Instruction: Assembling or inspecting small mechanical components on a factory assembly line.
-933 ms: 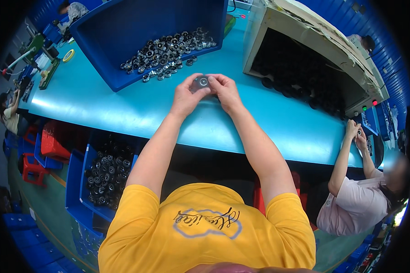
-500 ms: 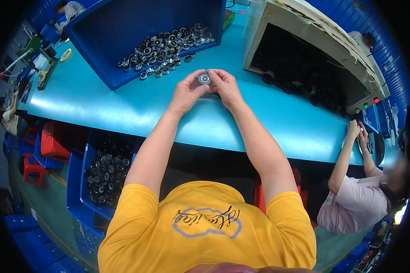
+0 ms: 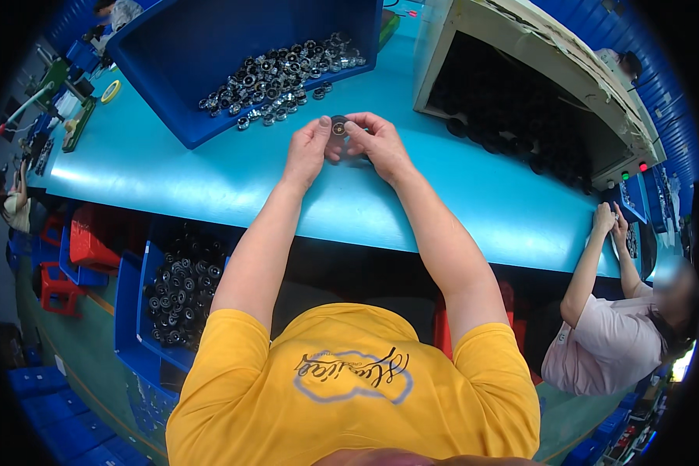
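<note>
A small round metal bearing-like part [image 3: 339,126] is held up between both my hands over the turquoise table [image 3: 210,179]. My left hand [image 3: 309,147] pinches its left side and my right hand [image 3: 373,142] grips its right side. Just beyond my hands a big blue bin [image 3: 171,46] holds a heap of several similar round metal parts [image 3: 276,70], a few spilling at its near edge.
A beige open-fronted box [image 3: 536,70] with dark round parts inside stands at the right. A lower blue bin [image 3: 175,291] of dark rings sits under the table at left, by red stools [image 3: 89,241]. Another person in pink [image 3: 613,342] works at the right.
Both hands stay together on the round part; they have turned it slightly and shifted a little, with no release.
</note>
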The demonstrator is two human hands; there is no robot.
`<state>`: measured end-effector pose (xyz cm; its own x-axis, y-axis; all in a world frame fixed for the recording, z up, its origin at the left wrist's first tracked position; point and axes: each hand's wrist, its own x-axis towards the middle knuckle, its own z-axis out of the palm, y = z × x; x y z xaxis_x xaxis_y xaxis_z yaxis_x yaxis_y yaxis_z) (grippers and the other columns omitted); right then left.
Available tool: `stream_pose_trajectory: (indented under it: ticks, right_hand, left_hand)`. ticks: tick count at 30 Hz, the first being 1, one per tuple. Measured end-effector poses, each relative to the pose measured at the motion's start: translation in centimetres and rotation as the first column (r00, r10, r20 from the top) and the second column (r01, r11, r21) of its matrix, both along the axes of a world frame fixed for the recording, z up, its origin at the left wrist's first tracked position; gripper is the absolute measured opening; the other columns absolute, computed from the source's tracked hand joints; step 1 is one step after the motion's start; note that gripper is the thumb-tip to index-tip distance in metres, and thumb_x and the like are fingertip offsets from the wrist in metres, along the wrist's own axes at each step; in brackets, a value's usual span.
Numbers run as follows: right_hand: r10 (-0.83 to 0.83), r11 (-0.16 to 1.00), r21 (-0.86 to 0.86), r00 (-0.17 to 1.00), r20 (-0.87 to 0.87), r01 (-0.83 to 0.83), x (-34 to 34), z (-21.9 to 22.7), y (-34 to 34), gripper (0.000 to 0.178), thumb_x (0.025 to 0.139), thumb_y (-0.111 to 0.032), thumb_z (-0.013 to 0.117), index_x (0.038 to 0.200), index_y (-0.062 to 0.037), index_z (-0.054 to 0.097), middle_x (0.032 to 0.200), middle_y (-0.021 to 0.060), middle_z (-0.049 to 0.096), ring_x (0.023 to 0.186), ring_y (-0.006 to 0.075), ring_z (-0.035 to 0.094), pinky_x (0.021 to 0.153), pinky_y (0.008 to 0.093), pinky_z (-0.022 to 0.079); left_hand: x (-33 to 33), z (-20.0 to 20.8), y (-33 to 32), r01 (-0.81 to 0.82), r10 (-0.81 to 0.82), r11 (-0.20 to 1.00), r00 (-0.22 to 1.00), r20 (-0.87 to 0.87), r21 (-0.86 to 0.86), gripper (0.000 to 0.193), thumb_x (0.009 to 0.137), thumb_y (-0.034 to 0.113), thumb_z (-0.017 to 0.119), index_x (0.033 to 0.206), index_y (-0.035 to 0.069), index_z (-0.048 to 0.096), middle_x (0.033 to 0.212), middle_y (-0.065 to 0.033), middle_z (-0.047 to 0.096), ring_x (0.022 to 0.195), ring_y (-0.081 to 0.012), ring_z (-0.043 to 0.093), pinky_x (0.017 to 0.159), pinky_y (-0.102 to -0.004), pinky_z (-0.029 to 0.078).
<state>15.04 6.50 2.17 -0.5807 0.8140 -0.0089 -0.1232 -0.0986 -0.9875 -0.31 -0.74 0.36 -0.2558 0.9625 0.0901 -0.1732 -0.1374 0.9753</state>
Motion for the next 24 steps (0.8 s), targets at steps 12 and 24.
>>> stream_pose_trajectory:
  ticks: [12,24]
  right_hand:
    - [-0.120,0.971,0.224,0.980,0.157,0.083,1.4,0.1,1.5,0.031,0.094,-0.029,0.066,0.113,-0.0040,0.069,0.096,0.0054,0.069,0.076,0.0144,0.063,0.067,0.0285,0.055]
    - [-0.762,0.535,0.840,0.376,0.528,-0.094,18.3,1.8,8.0,0.016,0.083,-0.023,0.070,0.096,-0.0153,0.076,0.102,0.0085,0.067,0.097,0.0306,0.067,0.083,0.0425,0.055]
  left_hand:
    - [0.5,3.4,-2.3,-0.108,0.130,0.988,0.968,-0.216,0.112,0.042,0.092,0.009,0.064,0.133,0.004,0.055,0.090,-0.0017,0.065,0.073,-0.0066,0.059,0.060,-0.0220,0.049]
    - [-19.8,-0.5,-36.5,-0.789,-0.167,0.582,0.120,-0.979,-0.196,0.041,0.090,0.026,0.073,0.124,0.006,0.064,0.077,-0.0073,0.066,0.072,-0.0107,0.060,0.066,-0.0309,0.048]
